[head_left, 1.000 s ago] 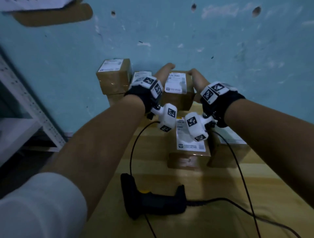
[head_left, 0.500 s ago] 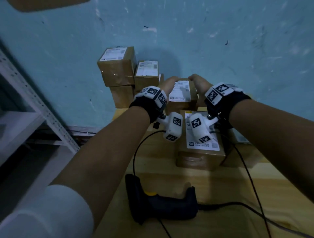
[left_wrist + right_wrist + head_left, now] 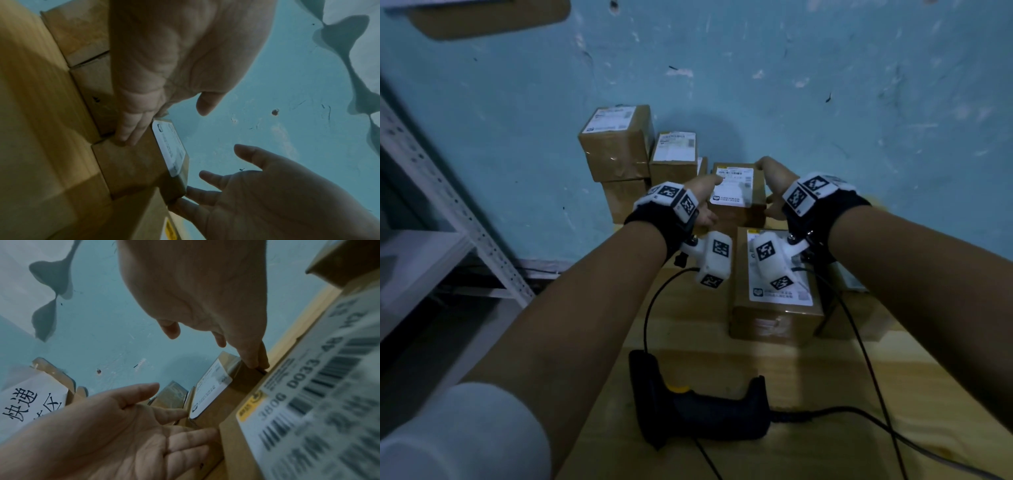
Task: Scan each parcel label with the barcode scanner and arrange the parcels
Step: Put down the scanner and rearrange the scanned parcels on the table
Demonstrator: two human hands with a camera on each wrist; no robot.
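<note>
A brown parcel [image 3: 736,192] with a white label on top sits at the far end of the wooden table [image 3: 808,370]. My left hand [image 3: 705,202] touches its left side with straight fingers [image 3: 131,129]. My right hand [image 3: 774,192] is at its right side, its fingers [image 3: 252,360] extended against the cardboard. In the wrist views the same parcel [image 3: 131,165] [image 3: 226,402] lies between the two spread palms. A second labelled parcel [image 3: 774,294] lies nearer me. The black barcode scanner [image 3: 698,414] lies on the table near me, held by neither hand.
A stack of labelled parcels [image 3: 616,144] stands against the blue wall, left of the parcel I touch. Another parcel [image 3: 849,277] lies at the right. Cables [image 3: 650,308] cross the table. A metal shelf [image 3: 448,212] stands beyond the table's left edge.
Both hands have brought the labelled parcel down to the table beside the stack. Their fingers now lie straighter along its sides.
</note>
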